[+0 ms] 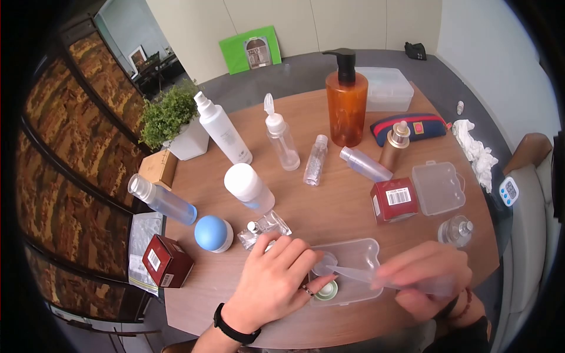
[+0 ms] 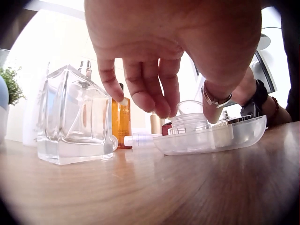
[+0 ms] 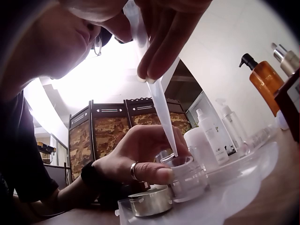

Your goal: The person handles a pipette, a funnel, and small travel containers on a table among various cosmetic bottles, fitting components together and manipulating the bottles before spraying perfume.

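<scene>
My left hand [image 1: 271, 282] [image 2: 173, 33] pinches a small clear jar [image 1: 323, 265] [image 2: 188, 123] [image 3: 187, 180] between thumb and fingers. The jar is open and upright in a shallow clear plastic case half [image 1: 359, 289] [image 2: 211, 141]. A translucent pipette [image 1: 356, 273] [image 3: 161, 110] is gripped in my right hand [image 1: 429, 273] [image 3: 164, 33], to the right of the jar in the head view. Its tip points down at the jar's mouth; whether it touches the jar I cannot tell. Beside the jar lies a round silvery lid [image 3: 151, 201], showing a green rim in the head view. Liquid cannot be made out.
A glass perfume bottle [image 1: 265, 228] [image 2: 75, 117] lies left of the case in the head view. Behind stand a white-capped bottle [image 1: 250, 188], an amber pump bottle [image 1: 347, 109] and a red box [image 1: 394, 201]. A glass bottle [image 1: 455, 231] is near my right hand.
</scene>
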Demonstrator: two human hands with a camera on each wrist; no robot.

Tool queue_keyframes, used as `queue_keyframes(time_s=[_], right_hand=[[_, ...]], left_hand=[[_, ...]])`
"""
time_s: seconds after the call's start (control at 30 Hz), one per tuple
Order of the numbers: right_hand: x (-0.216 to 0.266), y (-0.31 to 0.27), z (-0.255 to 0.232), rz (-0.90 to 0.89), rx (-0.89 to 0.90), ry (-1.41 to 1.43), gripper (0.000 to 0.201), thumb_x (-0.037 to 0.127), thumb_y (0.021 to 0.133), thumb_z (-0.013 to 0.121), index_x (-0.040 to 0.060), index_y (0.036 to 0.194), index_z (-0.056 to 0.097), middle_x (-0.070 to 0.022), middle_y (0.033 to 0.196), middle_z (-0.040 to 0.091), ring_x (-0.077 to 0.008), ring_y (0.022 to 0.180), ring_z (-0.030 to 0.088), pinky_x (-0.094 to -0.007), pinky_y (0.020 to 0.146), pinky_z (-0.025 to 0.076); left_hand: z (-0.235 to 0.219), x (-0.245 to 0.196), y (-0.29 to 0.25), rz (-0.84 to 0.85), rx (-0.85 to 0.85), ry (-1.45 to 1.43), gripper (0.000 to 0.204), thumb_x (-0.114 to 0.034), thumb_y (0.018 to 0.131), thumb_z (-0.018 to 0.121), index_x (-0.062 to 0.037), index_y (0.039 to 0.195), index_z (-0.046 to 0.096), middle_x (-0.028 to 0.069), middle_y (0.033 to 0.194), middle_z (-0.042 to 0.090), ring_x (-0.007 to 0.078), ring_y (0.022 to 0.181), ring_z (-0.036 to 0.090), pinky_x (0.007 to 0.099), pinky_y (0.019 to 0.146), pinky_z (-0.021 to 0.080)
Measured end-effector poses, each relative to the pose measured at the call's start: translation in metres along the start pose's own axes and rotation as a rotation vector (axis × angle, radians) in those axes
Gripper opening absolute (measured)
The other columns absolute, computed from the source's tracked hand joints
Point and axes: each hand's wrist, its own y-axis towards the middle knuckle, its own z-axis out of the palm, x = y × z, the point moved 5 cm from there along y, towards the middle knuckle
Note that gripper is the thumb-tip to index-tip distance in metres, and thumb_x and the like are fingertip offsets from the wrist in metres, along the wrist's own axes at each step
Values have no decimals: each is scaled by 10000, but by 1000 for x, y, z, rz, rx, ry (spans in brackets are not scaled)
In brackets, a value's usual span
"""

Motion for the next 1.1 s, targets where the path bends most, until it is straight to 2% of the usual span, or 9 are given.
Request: queue_keyframes(time_s=[0.27,0.37,0.47,0.53,0.67,0.73,0.87,1.0,1.1], right_hand=[[3,12,16,-9,158,-82,244,69,793,774,39,1019,686,-173,989,753,-256,814,763,-323,685,627],[9,2,7,-66,38,-40,268,58,772,801,41,1013,686,-160,1006,751,-256,817,761,-312,683,618],[-1,-2,6,109,-125,167,263,63,763,810,48,993,683,-147,996,756,-250,820,759,-308,679,614],[3,13,18,5,117,-72,204,97,812,783,42,970,667,-172,985,751,-262,790,761,-324,669,619],[4,11,15,-2,139,-61,168,138,866,741,29,958,653,-211,966,739,-279,761,761,-345,661,628],[7,1,4,4,-33,88,187,160,878,738,18,959,649,-226,947,733,-293,747,759,-349,659,629],[4,-4,3,38,-106,142,190,156,860,750,24,956,654,-213,954,740,-281,750,759,-332,665,626],[2,11,14,-72,67,-35,164,143,852,742,41,949,660,-200,970,748,-268,768,761,-317,669,622],[3,11,15,41,116,-89,192,111,804,761,53,964,673,-189,985,755,-258,770,760,-314,678,617]], left_hand=[[0,0,0,-8,7,-17,358,-297,707,853,-102,964,699,10,886,594,224,837,571,375,849,443],[-2,0,1,-4,4,-21,348,-293,714,846,-99,961,696,12,890,597,227,836,571,378,850,445],[0,0,0,-10,5,-24,343,-294,722,841,-95,959,692,15,891,596,228,832,570,379,852,447],[1,0,0,-6,14,-10,344,-296,725,841,-94,957,690,16,891,596,228,829,569,379,853,448],[0,1,1,-5,14,-18,351,-298,722,845,-92,961,689,16,889,594,228,828,568,376,843,447],[0,1,-1,-12,12,-17,352,-299,722,845,-91,960,690,17,890,594,228,828,568,376,843,447],[-2,1,2,-6,6,-27,352,-296,721,842,-89,961,690,20,881,586,231,828,568,380,849,451],[0,0,0,0,7,-13,352,-296,720,842,-87,958,688,24,877,579,235,830,571,388,869,459],[0,0,1,-11,15,-30,346,-291,722,840,-87,958,688,27,881,582,237,831,573,392,878,460]])
